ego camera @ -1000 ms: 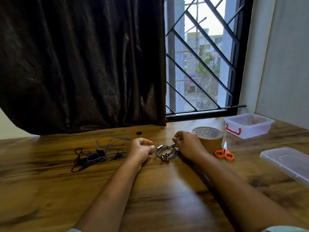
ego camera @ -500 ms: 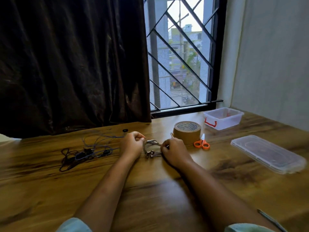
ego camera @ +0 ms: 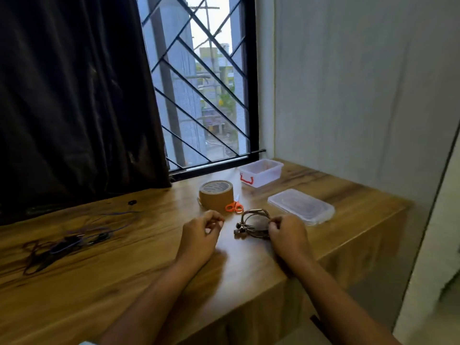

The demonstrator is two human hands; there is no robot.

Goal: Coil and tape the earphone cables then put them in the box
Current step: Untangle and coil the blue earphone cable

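A coiled earphone cable (ego camera: 254, 224) is pinched against the wooden worktop (ego camera: 149, 282) by the right hand (ego camera: 286, 235); the left hand (ego camera: 201, 235) is held loosely curled, empty. A clear box (ego camera: 261, 171) is set below the barred window (ego camera: 211, 95).

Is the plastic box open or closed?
Open. The box has no top on it; the lid lies flat on the table nearby.

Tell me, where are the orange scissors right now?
In the head view the orange scissors lie on the wooden table near the middle, right by the brown tape roll, with the coiled earphone cable just nearer the person.
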